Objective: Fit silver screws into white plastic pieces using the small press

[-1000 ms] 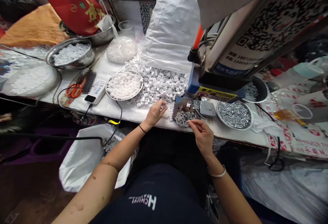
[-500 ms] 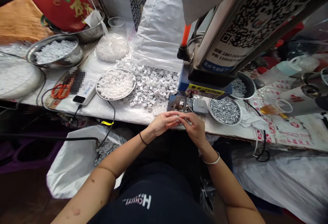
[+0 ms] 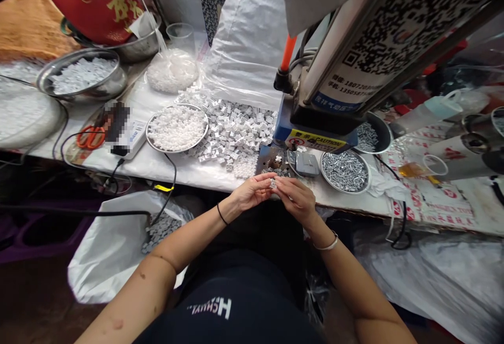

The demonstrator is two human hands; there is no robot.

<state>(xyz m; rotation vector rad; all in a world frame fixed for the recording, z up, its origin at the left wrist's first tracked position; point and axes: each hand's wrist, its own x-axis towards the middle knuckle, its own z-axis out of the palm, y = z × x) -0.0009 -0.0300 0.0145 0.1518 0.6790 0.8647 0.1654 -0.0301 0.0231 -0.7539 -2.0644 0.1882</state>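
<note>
My left hand (image 3: 252, 191) and my right hand (image 3: 296, 197) meet at the front edge of the bench. Between their fingertips is a small white plastic piece (image 3: 273, 183), gripped from both sides and partly covered by the fingers. Just beyond them stands a press machine (image 3: 315, 123) with a yellow caution label; a metal fixture (image 3: 274, 159) sits at its foot. A heap of small white plastic blocks (image 3: 236, 128) lies left of the fixture, with small white round parts (image 3: 246, 166) in front. To the right is a dish of metal pins (image 3: 345, 170).
A plate of white beads (image 3: 177, 128), a power bank (image 3: 132, 142) and orange-handled scissors (image 3: 90, 137) lie to the left. Behind the pin dish is a dark bowl (image 3: 372, 134). A cable (image 3: 173, 176) hangs over the edge above a white sack (image 3: 106, 260) of grey pieces.
Both hands have come slightly down toward me, and the white piece now shows between the fingertips. My right fingers have bent closer together around it.
</note>
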